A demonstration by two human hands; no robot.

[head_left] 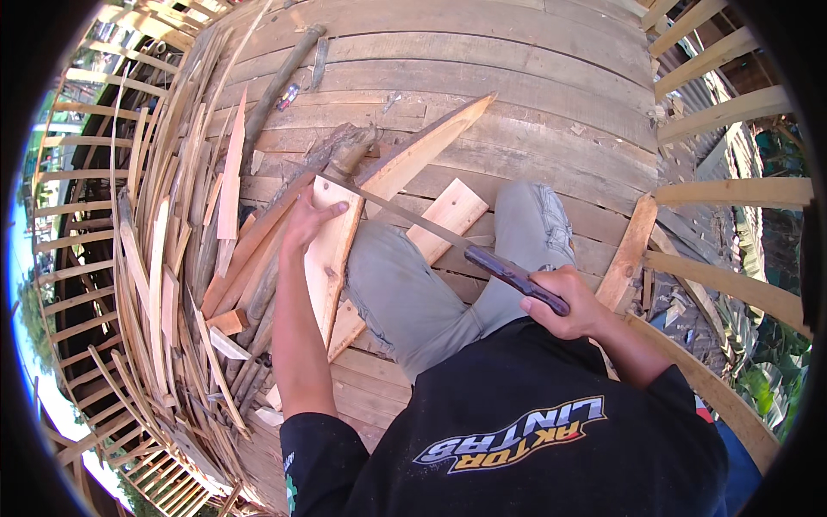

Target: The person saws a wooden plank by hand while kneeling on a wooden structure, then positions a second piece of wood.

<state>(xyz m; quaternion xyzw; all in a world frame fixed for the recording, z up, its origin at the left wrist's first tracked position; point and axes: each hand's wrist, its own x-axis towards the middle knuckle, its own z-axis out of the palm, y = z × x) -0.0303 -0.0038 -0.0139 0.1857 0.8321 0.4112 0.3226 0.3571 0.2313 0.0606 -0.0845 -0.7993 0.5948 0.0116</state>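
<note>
My right hand (pixel 570 302) is closed around the dark brown handle of a machete (pixel 409 217). Its long, narrow blade reaches toward the left, where its far part meets the far end of a pale wooden plank (pixel 329 269). I cannot tell whether the edge is cutting into the wood. My left hand (pixel 312 217) grips that plank close to its far end, thumb on top and fingers mostly hidden down the left side. The plank slants beside my left knee, its far end raised near a rough log (pixel 349 153).
A pointed slab with bark (pixel 431 151) lies beyond my knees, and a short board (pixel 450 220) lies between my legs. Many strips and offcuts (pixel 159 284) are heaped at left. A long pole (pixel 277 86) rests on the plank floor (pixel 551 95). Slatted railing (pixel 732 191) stands at right.
</note>
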